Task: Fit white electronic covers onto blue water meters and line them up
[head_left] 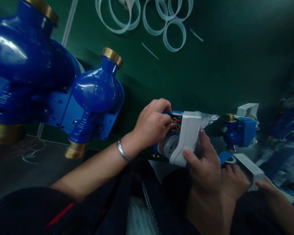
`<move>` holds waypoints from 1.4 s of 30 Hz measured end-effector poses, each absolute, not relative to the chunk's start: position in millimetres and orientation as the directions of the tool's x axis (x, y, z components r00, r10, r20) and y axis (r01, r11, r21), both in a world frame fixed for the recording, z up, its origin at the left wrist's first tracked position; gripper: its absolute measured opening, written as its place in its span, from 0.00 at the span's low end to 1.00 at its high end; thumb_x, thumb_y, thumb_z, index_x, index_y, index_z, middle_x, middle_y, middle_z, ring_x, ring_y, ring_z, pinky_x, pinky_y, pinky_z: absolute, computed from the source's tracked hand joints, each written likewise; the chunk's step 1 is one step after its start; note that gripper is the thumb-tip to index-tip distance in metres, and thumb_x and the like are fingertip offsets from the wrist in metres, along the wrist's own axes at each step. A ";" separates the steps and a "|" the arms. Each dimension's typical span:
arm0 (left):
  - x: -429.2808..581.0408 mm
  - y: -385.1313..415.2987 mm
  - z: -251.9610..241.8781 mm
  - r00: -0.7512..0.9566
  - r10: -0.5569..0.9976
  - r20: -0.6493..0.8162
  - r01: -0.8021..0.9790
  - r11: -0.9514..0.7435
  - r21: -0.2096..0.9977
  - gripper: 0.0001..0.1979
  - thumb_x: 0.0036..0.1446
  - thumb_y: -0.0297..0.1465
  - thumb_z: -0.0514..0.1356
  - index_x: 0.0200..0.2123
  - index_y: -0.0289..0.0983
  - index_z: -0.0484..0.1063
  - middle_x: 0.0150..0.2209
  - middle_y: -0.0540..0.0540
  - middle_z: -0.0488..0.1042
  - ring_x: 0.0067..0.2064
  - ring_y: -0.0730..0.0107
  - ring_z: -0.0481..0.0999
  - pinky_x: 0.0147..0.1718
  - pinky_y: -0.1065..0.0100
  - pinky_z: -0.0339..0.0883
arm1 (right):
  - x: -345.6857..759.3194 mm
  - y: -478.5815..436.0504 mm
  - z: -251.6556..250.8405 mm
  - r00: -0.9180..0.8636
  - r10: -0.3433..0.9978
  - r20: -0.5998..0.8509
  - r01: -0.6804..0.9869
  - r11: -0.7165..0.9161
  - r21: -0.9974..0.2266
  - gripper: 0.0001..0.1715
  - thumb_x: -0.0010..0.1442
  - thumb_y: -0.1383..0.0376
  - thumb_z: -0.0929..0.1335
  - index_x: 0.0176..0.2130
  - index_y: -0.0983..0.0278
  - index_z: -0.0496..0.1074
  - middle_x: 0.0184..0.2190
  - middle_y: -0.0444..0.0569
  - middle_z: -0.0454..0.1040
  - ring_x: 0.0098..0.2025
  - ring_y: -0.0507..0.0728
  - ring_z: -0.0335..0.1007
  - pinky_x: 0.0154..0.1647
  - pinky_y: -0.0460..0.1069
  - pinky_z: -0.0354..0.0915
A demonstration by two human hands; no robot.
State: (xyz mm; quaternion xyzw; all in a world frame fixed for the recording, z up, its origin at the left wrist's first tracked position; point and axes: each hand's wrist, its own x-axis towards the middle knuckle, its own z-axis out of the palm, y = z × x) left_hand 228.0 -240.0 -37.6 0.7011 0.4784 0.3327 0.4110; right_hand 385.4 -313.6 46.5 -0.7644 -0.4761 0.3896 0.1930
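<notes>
A white plastic cover (189, 137), seen tilted on its side, is in my right hand (205, 160), with the thumb on its near face and the fingers behind it. Beside the cover, an opened blue pump housing shows thin coloured wires (177, 123) inside. My left hand (155, 120), with a silver bracelet on its wrist, reaches over the housing, and its bent fingers pinch at the wires. A round clear part (170, 144) sits below the wires. Clear plastic film (208, 119) sticks out behind the cover. Part of the housing is hidden by my hands.
Two glossy blue pumps (95, 91) with brass threaded ends stand at the left. Several translucent rings (175, 35) lie on the green table (222, 65). A smaller blue pump (240, 130) is at the right, near a co-worker's hands (235, 181) holding another white cover (250, 166).
</notes>
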 end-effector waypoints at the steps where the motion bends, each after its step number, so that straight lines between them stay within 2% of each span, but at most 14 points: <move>1: 228.0 -239.8 -37.2 0.324 0.943 0.074 0.404 -0.209 0.891 0.12 0.53 0.35 0.58 0.20 0.38 0.72 0.37 0.46 0.68 0.41 0.65 0.66 0.38 0.62 0.65 | 383.3 -313.0 46.8 0.235 0.883 -0.407 0.595 -0.461 -0.658 0.38 0.51 0.56 0.70 0.58 0.55 0.59 0.59 0.49 0.57 0.59 0.66 0.54 0.61 0.65 0.49; 6: 228.6 -240.0 -36.2 0.302 0.948 0.101 0.429 -0.230 0.874 0.11 0.52 0.30 0.57 0.18 0.37 0.69 0.36 0.45 0.69 0.39 0.65 0.67 0.36 0.62 0.65 | 370.0 -310.8 46.5 0.213 0.914 -0.346 0.703 -0.389 -0.596 0.37 0.51 0.57 0.70 0.58 0.54 0.58 0.59 0.50 0.55 0.60 0.66 0.52 0.59 0.65 0.52; 11: 229.0 -240.0 -35.1 0.284 0.957 0.060 0.425 -0.182 0.887 0.11 0.50 0.27 0.57 0.16 0.37 0.66 0.36 0.47 0.69 0.39 0.67 0.67 0.36 0.64 0.67 | 358.4 -309.7 46.0 0.210 0.930 -0.301 0.774 -0.346 -0.531 0.37 0.51 0.58 0.70 0.59 0.54 0.58 0.59 0.51 0.53 0.61 0.66 0.49 0.59 0.65 0.53; 18: 215.8 -238.5 -28.3 0.372 0.928 -0.015 0.305 -0.107 0.946 0.08 0.52 0.24 0.56 0.24 0.36 0.72 0.40 0.46 0.70 0.40 0.71 0.71 0.40 0.68 0.69 | 350.4 -312.8 43.9 0.185 0.951 -0.249 0.843 -0.284 -0.458 0.37 0.53 0.58 0.69 0.60 0.54 0.56 0.59 0.53 0.52 0.61 0.65 0.50 0.57 0.65 0.55; 20: 214.3 -243.8 -27.1 0.312 0.950 0.006 0.257 -0.090 0.962 0.07 0.52 0.22 0.56 0.26 0.36 0.72 0.41 0.46 0.70 0.43 0.71 0.71 0.42 0.69 0.69 | 347.5 -315.0 42.7 0.169 0.962 -0.216 0.869 -0.249 -0.428 0.38 0.53 0.59 0.68 0.60 0.55 0.55 0.59 0.54 0.52 0.61 0.65 0.51 0.56 0.64 0.57; 23: 216.2 -256.8 -25.9 0.035 0.999 -0.026 0.182 0.020 0.983 0.04 0.50 0.23 0.59 0.31 0.36 0.71 0.41 0.46 0.70 0.45 0.70 0.71 0.44 0.68 0.69 | 342.8 -317.0 41.2 0.170 0.967 -0.187 0.890 -0.232 -0.392 0.37 0.53 0.59 0.68 0.60 0.57 0.55 0.59 0.55 0.52 0.61 0.65 0.51 0.56 0.64 0.57; 25: 217.8 -264.1 -24.7 -0.110 0.982 -0.151 0.100 0.162 0.982 0.07 0.50 0.24 0.59 0.35 0.36 0.69 0.43 0.45 0.69 0.46 0.69 0.70 0.43 0.68 0.70 | 340.6 -316.4 40.4 0.177 0.967 -0.185 0.900 -0.235 -0.367 0.37 0.53 0.58 0.68 0.60 0.59 0.56 0.59 0.56 0.52 0.61 0.65 0.51 0.56 0.64 0.57; 27: 218.6 -266.8 -22.5 -0.111 0.942 -0.316 0.021 0.320 0.947 0.12 0.51 0.27 0.58 0.42 0.36 0.66 0.45 0.43 0.68 0.46 0.68 0.70 0.39 0.68 0.71 | 339.8 -314.7 39.5 0.178 0.966 -0.187 0.908 -0.234 -0.348 0.36 0.54 0.57 0.68 0.59 0.60 0.57 0.59 0.57 0.52 0.61 0.66 0.51 0.56 0.64 0.57; 30: 219.8 -262.6 -16.9 0.076 0.874 -0.480 0.051 0.477 0.877 0.29 0.48 0.35 0.62 0.53 0.38 0.59 0.49 0.41 0.67 0.46 0.63 0.70 0.40 0.64 0.70 | 340.2 -312.7 37.9 0.167 0.969 -0.180 0.916 -0.220 -0.336 0.35 0.55 0.57 0.67 0.59 0.60 0.57 0.58 0.58 0.53 0.60 0.65 0.52 0.55 0.64 0.59; 32: 221.8 -257.7 -12.2 0.196 0.837 -0.511 0.142 0.491 0.859 0.41 0.41 0.38 0.67 0.57 0.38 0.54 0.52 0.39 0.65 0.50 0.56 0.68 0.45 0.58 0.67 | 340.1 -312.8 36.6 0.155 0.975 -0.159 0.920 -0.201 -0.335 0.34 0.55 0.57 0.67 0.59 0.60 0.57 0.57 0.58 0.54 0.60 0.65 0.52 0.54 0.64 0.59; 33: 223.2 -255.7 -10.0 0.223 0.825 -0.519 0.184 0.488 0.853 0.43 0.39 0.39 0.67 0.58 0.37 0.53 0.53 0.38 0.64 0.52 0.54 0.67 0.48 0.56 0.65 | 339.7 -313.3 35.9 0.150 0.978 -0.146 0.922 -0.192 -0.338 0.34 0.55 0.58 0.67 0.59 0.60 0.57 0.57 0.58 0.54 0.60 0.66 0.51 0.54 0.65 0.59; 38: 228.5 -252.7 -4.5 0.202 0.803 -0.561 0.234 0.517 0.823 0.41 0.41 0.39 0.66 0.58 0.35 0.55 0.54 0.38 0.64 0.54 0.53 0.65 0.53 0.54 0.60 | 333.6 -316.8 31.2 0.148 0.981 -0.123 0.924 -0.181 -0.336 0.36 0.56 0.58 0.66 0.61 0.60 0.54 0.58 0.59 0.50 0.61 0.68 0.48 0.55 0.66 0.56; 42: 228.2 -252.8 -4.1 0.186 0.781 -0.596 0.196 0.565 0.801 0.41 0.39 0.36 0.66 0.57 0.34 0.56 0.53 0.39 0.65 0.53 0.55 0.66 0.53 0.55 0.59 | 325.7 -322.0 25.9 0.153 0.977 -0.150 0.954 -0.186 -0.234 0.39 0.58 0.56 0.63 0.63 0.62 0.46 0.61 0.64 0.43 0.62 0.72 0.43 0.56 0.69 0.52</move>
